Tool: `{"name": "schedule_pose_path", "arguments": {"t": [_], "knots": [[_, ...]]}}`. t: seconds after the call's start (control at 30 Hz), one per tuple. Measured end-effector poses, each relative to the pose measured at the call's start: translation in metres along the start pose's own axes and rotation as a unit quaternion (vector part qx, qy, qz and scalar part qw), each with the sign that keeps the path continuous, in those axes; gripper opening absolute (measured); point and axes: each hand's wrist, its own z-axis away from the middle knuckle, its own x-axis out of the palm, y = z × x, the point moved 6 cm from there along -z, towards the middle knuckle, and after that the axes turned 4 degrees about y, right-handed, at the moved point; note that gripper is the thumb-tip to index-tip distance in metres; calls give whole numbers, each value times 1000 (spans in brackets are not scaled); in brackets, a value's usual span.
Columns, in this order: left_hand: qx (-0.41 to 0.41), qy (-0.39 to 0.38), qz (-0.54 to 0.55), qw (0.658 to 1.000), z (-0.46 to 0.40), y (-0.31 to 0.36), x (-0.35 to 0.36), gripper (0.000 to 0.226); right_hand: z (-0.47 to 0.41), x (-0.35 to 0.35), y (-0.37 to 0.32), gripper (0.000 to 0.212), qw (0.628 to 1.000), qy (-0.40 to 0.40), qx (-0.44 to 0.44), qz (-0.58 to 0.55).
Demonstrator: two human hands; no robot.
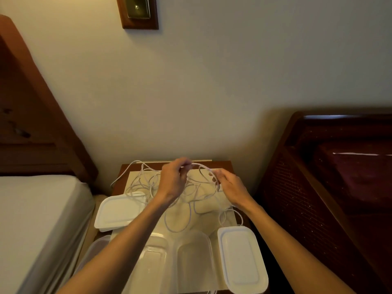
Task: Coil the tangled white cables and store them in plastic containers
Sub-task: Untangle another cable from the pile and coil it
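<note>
The tangled white cables point(169, 194) lie in a loose heap of loops across the pale top of a small bedside table point(228, 166), spreading from its far left corner, where one strand hangs over the edge, toward the near right. One stretch of cable is lifted above the heap in a shallow arch between both hands. The left hand point(174, 179) has its fingers curled and pinches the arch's left end at the far side of the table; the right hand point(230, 187) holds the right end with fingers bent round it, just beside what looks like a small connector (too blurred to be sure). The two hands are near each other, apart, with both forearms reaching in from the near edge.

On the near part of the table stand clear plastic containers: one open tub point(195, 257) in the middle, another open tub point(153, 255) touching its left side and partly behind the left forearm, and a third container edge point(95, 247) at the near left. A white lid point(118, 211) rests at the left, tilted over the table's edge, with cable loops on its far corner. A second white lid point(240, 259) lies at the near right, a strand reaching its far edge.

A bed with pale sheet point(38, 219) lies left, a dark red bed point(350, 177) right, and a wooden wall plaque point(139, 12) hangs far above
</note>
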Motion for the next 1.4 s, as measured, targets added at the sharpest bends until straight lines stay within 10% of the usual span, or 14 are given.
{"name": "schedule_pose_path", "arguments": {"t": [0.17, 0.5, 0.67, 0.8, 1.0, 1.17, 1.4], "knots": [[-30, 6, 30, 999, -26, 1, -25, 12, 11, 14, 14, 50, 995, -20, -5, 101], [-32, 66, 40, 996, -37, -14, -42, 14, -45, -1, -17, 18, 988, 73, -13, 137], [-86, -56, -59, 993, -2, -64, -6, 38, -16, -8, 2, 62, 886, 128, 14, 445], [-122, -110, -69, 984, 26, -76, 17, 63, 28, -5, 40, 28, 910, 111, 130, 377], [-94, -115, -78, 986, 48, -74, 25, 60, 43, 8, 61, 60, 900, 45, 181, 395], [-31, -127, -156, 979, 77, -72, 28, 20, 37, 18, 47, 39, 935, 80, 181, 295], [-1, -183, -167, 969, 100, -61, 46, 36, 37, 25, 37, 68, 949, 61, 223, 215]]}}
